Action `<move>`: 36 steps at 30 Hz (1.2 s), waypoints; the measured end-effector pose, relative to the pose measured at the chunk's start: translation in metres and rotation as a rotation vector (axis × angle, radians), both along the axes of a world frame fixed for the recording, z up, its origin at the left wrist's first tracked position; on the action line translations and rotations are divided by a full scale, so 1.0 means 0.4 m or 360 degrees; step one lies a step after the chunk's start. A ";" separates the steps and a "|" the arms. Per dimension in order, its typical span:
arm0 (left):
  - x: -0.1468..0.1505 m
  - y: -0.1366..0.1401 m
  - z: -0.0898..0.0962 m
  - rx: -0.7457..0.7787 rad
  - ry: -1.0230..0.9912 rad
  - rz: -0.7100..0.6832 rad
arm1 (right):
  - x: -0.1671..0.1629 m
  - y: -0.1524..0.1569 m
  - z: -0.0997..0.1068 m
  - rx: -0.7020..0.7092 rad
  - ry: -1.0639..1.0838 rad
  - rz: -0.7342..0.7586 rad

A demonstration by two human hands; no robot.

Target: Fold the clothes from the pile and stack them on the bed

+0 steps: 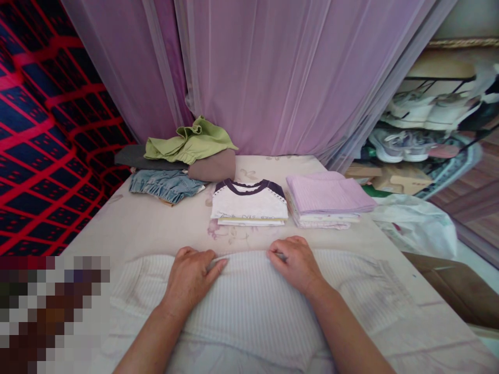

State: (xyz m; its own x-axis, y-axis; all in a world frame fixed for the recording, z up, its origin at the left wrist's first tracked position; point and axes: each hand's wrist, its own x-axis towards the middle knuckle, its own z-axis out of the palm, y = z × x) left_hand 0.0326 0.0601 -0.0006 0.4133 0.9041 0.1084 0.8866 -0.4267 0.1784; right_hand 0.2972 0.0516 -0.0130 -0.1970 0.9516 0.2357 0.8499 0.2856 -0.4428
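A pale striped ribbed garment (pixel 253 306) lies spread across the bed in front of me, a gathered cuff showing at its right end. I cannot tell whether it is trousers or a top. Along its far edge my left hand (pixel 193 275) has its fingers curled over the cloth, thumb pointing right. Farther right on the same edge, my right hand (pixel 294 262) is closed, thumb and fingers gripping the fabric. Just beyond the hands sits a folded white T-shirt (pixel 249 205) with a dark neckline, on other folded cloth. To its right is a stack topped by folded lilac ribbed clothing (pixel 327 192).
At the back left, denim bottoms (pixel 166 184), a green garment (pixel 195 143), a brown one (pixel 213 166) and a dark one are heaped. Purple curtains (pixel 241 78) hang behind. Shoes (pixel 432 109) fill a rack at right, above a white plastic bag (pixel 417 223).
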 end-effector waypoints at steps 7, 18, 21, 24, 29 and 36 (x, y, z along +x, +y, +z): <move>0.002 -0.001 0.017 -0.0106 0.0141 0.0086 | -0.001 0.000 -0.007 0.0030 -0.0043 -0.0004; 0.001 0.006 0.010 -0.0081 0.0102 0.0104 | -0.005 0.000 -0.011 0.0187 -0.0088 -0.0040; 0.001 0.008 0.011 -0.0091 0.0123 0.0116 | -0.006 0.000 -0.018 0.0251 -0.0084 -0.0053; 0.005 0.011 0.014 -0.0125 0.0167 0.0160 | -0.005 0.001 -0.026 0.0248 -0.0116 -0.0058; 0.012 0.016 0.013 -0.0159 0.0197 0.0230 | -0.008 -0.001 -0.011 0.0261 -0.0074 -0.0077; 0.013 0.016 0.004 -0.0144 0.0162 0.0251 | -0.078 -0.022 0.037 0.0145 0.0255 0.0297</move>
